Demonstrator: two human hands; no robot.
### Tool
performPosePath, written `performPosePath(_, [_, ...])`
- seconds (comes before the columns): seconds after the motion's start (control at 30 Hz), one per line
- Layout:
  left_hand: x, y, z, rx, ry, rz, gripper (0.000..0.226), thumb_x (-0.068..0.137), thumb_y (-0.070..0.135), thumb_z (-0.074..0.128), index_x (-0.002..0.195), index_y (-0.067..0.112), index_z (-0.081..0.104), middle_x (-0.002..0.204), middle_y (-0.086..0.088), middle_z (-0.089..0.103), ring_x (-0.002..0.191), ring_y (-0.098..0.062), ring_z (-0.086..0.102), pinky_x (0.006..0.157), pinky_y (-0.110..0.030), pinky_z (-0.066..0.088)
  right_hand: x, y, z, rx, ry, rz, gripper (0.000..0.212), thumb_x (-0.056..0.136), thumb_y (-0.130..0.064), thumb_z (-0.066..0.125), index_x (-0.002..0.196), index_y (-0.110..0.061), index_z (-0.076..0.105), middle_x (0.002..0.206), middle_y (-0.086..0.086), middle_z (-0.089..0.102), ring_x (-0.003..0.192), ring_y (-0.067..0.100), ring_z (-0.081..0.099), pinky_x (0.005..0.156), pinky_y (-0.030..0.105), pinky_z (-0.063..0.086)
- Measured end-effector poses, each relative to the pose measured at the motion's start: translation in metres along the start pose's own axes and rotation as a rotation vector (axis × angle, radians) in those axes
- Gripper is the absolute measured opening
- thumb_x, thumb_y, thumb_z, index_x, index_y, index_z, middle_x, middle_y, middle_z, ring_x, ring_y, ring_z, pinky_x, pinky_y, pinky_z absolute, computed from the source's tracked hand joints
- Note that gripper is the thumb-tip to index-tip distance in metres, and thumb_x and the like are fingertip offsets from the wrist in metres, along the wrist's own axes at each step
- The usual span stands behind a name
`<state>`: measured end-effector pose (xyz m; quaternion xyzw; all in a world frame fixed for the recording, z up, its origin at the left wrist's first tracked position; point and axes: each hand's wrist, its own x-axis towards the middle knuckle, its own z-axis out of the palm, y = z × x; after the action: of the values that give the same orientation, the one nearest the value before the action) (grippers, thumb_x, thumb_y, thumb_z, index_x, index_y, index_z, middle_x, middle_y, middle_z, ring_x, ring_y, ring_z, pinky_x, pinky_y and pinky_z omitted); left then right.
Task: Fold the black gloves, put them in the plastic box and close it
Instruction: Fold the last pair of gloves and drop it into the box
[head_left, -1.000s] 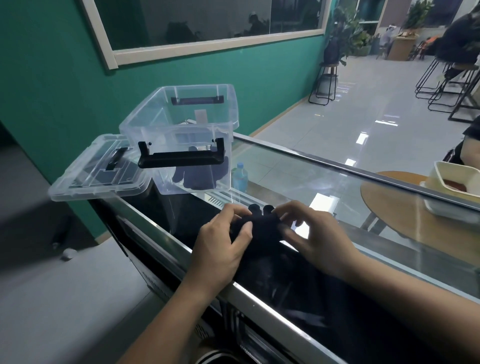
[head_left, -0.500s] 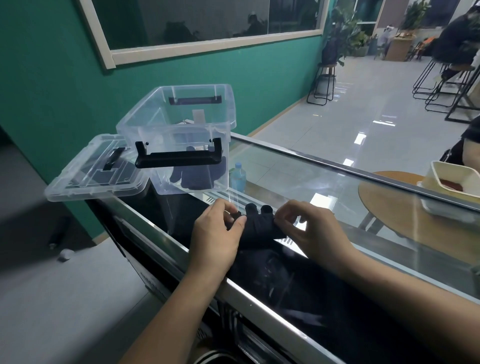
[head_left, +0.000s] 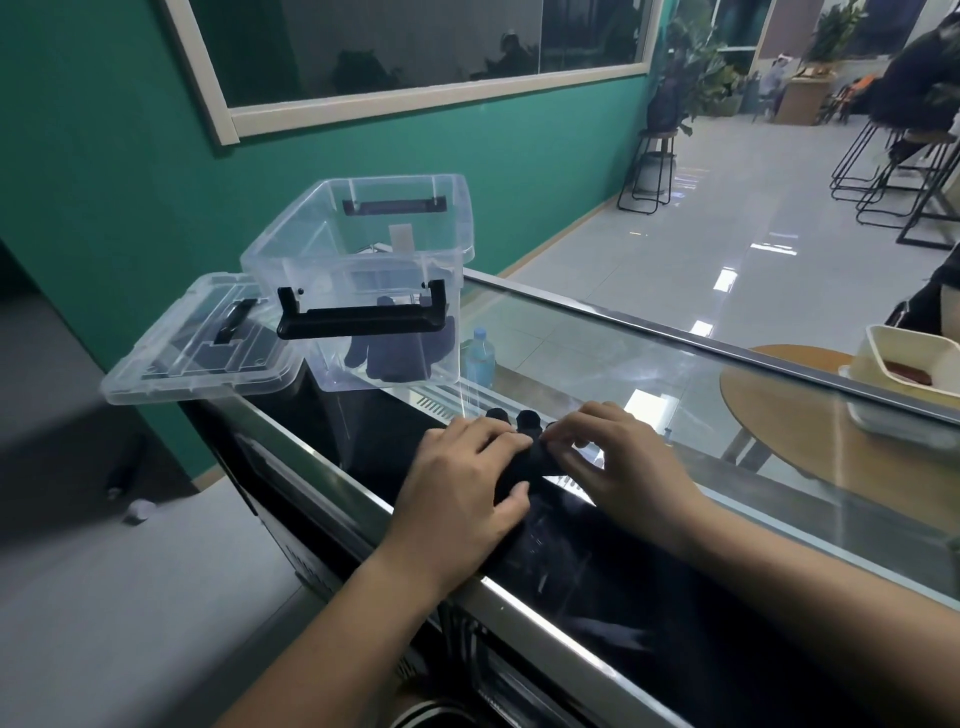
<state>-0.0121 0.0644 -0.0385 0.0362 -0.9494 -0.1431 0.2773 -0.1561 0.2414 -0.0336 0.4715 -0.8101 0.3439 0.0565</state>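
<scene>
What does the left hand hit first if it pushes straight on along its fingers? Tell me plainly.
The fingertips of the black glove, sticking out just past the left hand, which rests on that glove. The right hand lies close beside that line, probably next.

We've one cam, head-worn, wide-angle, facing fwd & down along the glass counter (head_left: 649, 364). Left hand (head_left: 467, 483), right hand (head_left: 623, 467) & the black glove (head_left: 530, 457) sit close, frame centre; plastic box (head_left: 363, 249) farther off, upper left; room beyond at top right.
</scene>
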Motion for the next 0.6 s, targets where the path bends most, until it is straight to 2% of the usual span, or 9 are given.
performPosePath(0.2, [0.01, -0.002, -0.003, 0.084, -0.055, 0.051, 0.041, 0.087, 0.026, 0.076, 0.128, 0.022, 0.074, 0.118, 0.007, 0.072, 0.111, -0.018, 0.067, 0.096, -0.036, 0.056, 0.001, -0.001, -0.001, 0.023, -0.004, 0.029, 0.014, 0.101, -0.02, 0.068, 0.107, -0.031, 0.075, 0.096, -0.016, 0.068, 0.098, -0.001, 0.059, 0.081, 0.01, 0.04])
performPosePath(0.4, [0.023, -0.007, -0.005, 0.125, -0.072, 0.089, 0.045, 0.081, 0.007, 0.082, 0.123, 0.02, 0.076, 0.108, 0.002, 0.074, 0.099, -0.024, 0.069, 0.083, -0.04, 0.061, 0.001, -0.002, 0.0, 0.035, -0.012, 0.113, 0.03, 0.092, -0.003, 0.062, 0.1, -0.031, 0.066, 0.097, -0.017, 0.072, 0.095, 0.002, 0.063, 0.079, 0.019, 0.047])
performPosePath(0.5, [0.026, -0.011, -0.002, 0.155, -0.041, 0.134, 0.04, 0.083, 0.004, 0.081, 0.12, 0.018, 0.078, 0.103, 0.001, 0.075, 0.092, -0.025, 0.07, 0.075, -0.041, 0.062, 0.001, -0.002, 0.0, 0.034, -0.01, 0.13, 0.031, 0.09, 0.0, 0.061, 0.098, -0.03, 0.062, 0.095, -0.016, 0.07, 0.092, 0.001, 0.062, 0.076, 0.021, 0.046])
performPosePath(0.6, [0.029, -0.015, -0.008, 0.157, -0.025, 0.176, 0.034, 0.087, 0.003, 0.079, 0.12, 0.015, 0.078, 0.103, -0.002, 0.078, 0.091, -0.027, 0.073, 0.074, -0.044, 0.064, 0.001, -0.002, 0.001, 0.024, -0.017, 0.139, 0.026, 0.093, -0.003, 0.064, 0.099, -0.029, 0.063, 0.093, -0.018, 0.069, 0.09, -0.003, 0.06, 0.074, 0.018, 0.044])
